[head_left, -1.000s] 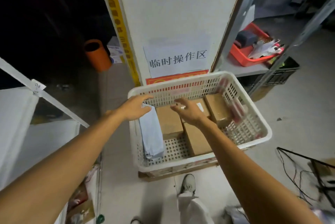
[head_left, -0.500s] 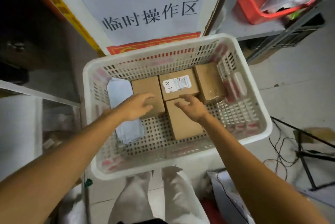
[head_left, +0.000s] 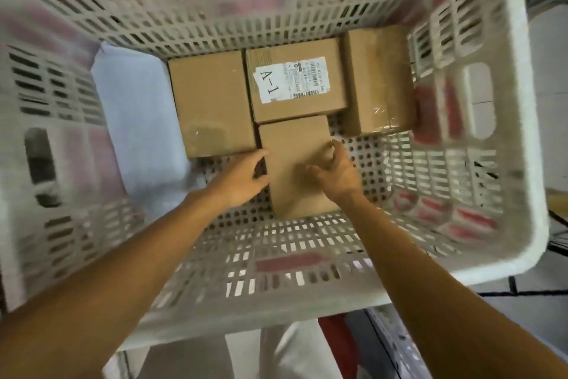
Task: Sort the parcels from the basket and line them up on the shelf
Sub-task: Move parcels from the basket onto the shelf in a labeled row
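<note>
The white basket (head_left: 519,77) now fills your view. Half a second ago you stood further back, with the wall sign and a shelf behind it in sight. Your hands have dropped from above the far boxes onto the near box (head_left: 295,163). The left hand (head_left: 239,177) grips its left side and the right hand (head_left: 336,171) curls over its right edge, so the box is clamped between them. That looks like the start of the first pick, since all four boxes and the pale soft mailer (head_left: 135,114) are in the basket.

The near box butts against the labelled box (head_left: 295,83) at its far end, and its far left corner touches the left box (head_left: 212,102). The right box (head_left: 379,80) stands just clear. Bare perforated floor lies near you and to the right, so you could draw the box back or lift it straight up. The walls rise high on every side.
</note>
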A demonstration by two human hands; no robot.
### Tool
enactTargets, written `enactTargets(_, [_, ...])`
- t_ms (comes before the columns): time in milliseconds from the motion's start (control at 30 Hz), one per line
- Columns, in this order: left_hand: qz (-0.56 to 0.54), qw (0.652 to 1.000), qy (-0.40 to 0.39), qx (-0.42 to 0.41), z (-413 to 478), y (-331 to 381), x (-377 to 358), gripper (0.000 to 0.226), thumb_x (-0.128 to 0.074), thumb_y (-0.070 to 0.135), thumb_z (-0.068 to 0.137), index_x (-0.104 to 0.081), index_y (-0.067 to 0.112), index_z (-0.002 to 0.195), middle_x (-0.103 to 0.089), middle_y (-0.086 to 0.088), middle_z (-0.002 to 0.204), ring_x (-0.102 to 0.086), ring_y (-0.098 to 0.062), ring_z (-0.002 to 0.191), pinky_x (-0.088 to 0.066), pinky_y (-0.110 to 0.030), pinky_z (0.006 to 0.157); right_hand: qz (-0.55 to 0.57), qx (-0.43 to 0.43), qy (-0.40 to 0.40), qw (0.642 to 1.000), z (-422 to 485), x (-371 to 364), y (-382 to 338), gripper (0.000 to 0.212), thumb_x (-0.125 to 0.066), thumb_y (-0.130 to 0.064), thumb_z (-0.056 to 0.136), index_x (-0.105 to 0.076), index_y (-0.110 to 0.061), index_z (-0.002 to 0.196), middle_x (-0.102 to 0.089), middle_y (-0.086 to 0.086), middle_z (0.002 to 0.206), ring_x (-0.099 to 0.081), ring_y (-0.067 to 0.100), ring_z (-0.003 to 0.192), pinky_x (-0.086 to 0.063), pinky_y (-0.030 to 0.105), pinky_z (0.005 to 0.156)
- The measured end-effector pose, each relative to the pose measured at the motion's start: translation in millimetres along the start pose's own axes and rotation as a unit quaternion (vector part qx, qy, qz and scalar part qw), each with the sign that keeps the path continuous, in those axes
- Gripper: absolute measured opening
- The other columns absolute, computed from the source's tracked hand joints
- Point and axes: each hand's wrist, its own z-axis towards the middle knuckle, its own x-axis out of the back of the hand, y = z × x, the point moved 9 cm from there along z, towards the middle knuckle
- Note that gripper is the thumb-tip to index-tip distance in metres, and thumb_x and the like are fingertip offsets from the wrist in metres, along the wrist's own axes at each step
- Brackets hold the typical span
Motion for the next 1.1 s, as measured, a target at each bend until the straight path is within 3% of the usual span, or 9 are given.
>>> enactTargets(200, [-0.098, 0.993, 0.055, -0.021, 13.9, -15.6, -22.8, 0.071, -0.063, 0.012, 0.089, -0.024, 0.05, 0.136, -0.046, -0.001, 0.142, -0.054, -0.023, 0.12, -0.047, -0.048, 0.099, 0.082, -0.058, -0.006, 0.995, 23.3, -12.0, 25.6, 0.066, -0.069, -0.032, 0.088, -0.036, -0.015, 0.143, -0.046, 0.008, 0.139, -0.043, 0.026, 0.128, -0.037, 0.042, 0.109])
enactTargets(367, [-0.149, 0.984, 0.093, -0.022, 13.6, -18.8, -33.9, 0.076, -0.061, 0.012, 0.091, -0.017, 0.05, 0.141, -0.035, 0.003, 0.15, -0.048, -0.015, 0.121, -0.047, -0.041, 0.101, 0.089, -0.066, -0.011, 0.994, 29.7, -14.3, 29.7, 0.069, -0.07, -0.035, 0.086, -0.037, -0.015, 0.142, -0.047, 0.009, 0.138, -0.045, 0.027, 0.128, -0.037, 0.039, 0.106])
enactTargets(433, [-0.157, 0.984, 0.082, -0.025, 13.5, -19.5, -35.1, 0.079, -0.062, 0.013, 0.091, -0.015, 0.053, 0.141, -0.031, 0.004, 0.153, -0.041, -0.014, 0.131, -0.042, -0.043, 0.107, 0.103, -0.069, -0.013, 0.992, 30.1, -15.3, 30.3, 0.069, -0.071, -0.034, 0.085, -0.037, -0.015, 0.142, -0.048, 0.008, 0.138, -0.045, 0.026, 0.127, -0.037, 0.038, 0.105])
enactTargets(567, [-0.154, 0.985, 0.072, -0.026, 11.4, -18.4, -31.7, 0.083, -0.064, 0.013, 0.089, -0.013, 0.047, 0.145, -0.025, 0.008, 0.155, -0.029, -0.005, 0.133, -0.037, -0.046, 0.111, 0.113, -0.071, -0.01, 0.991, 28.6, -16.1, 30.4, 0.071, -0.073, -0.034, 0.083, -0.038, -0.016, 0.142, -0.048, 0.009, 0.138, -0.045, 0.027, 0.127, -0.038, 0.042, 0.108])
enactTargets(667, [-0.157, 0.984, 0.078, -0.025, 9.6, -16.7, -31.4, 0.089, -0.066, 0.014, 0.088, -0.007, 0.049, 0.146, -0.019, 0.01, 0.158, -0.022, -0.01, 0.142, -0.034, -0.048, 0.112, 0.116, -0.069, -0.007, 0.991, 28.8, -15.4, 30.9, 0.072, -0.074, -0.034, 0.082, -0.038, -0.015, 0.141, -0.048, 0.009, 0.138, -0.046, 0.027, 0.127, -0.038, 0.043, 0.109])
enactTargets(833, [-0.236, 0.968, 0.083, 0.001, 7.7, -19.4, -29.6, 0.102, -0.07, 0.005, 0.084, -0.003, 0.05, 0.147, -0.025, 0.004, 0.156, -0.034, -0.008, 0.135, -0.041, -0.041, 0.107, 0.125, -0.047, 0.004, 0.991, 27.3, -14.5, 25.5, 0.069, -0.074, -0.033, 0.083, -0.04, -0.013, 0.139, -0.05, 0.006, 0.135, -0.046, 0.023, 0.124, -0.039, 0.037, 0.105])
enactTargets(967, [-0.239, 0.968, 0.076, 0.005, 11.8, -19.3, -30.2, 0.109, -0.069, 0.001, 0.083, 0.005, 0.049, 0.147, -0.022, 0.006, 0.157, -0.033, -0.002, 0.132, -0.046, -0.026, 0.099, 0.122, -0.041, 0.005, 0.992, 27.4, -14.9, 21.6, 0.07, -0.073, -0.03, 0.084, -0.037, -0.015, 0.142, -0.049, 0.006, 0.137, -0.045, 0.023, 0.126, -0.038, 0.037, 0.105])
enactTargets(1100, [-0.242, 0.967, 0.076, 0.026, 18.3, -21.8, -32.3, 0.121, -0.07, -0.004, 0.079, 0.012, 0.064, 0.136, -0.014, 0.004, 0.16, -0.04, -0.018, 0.135, -0.053, -0.033, 0.093, 0.13, -0.067, -0.006, 0.989, 28.0, -15.4, 25.5, 0.071, -0.074, -0.032, 0.083, -0.038, -0.015, 0.143, -0.049, 0.006, 0.137, -0.046, 0.023, 0.123, -0.039, 0.036, 0.102])
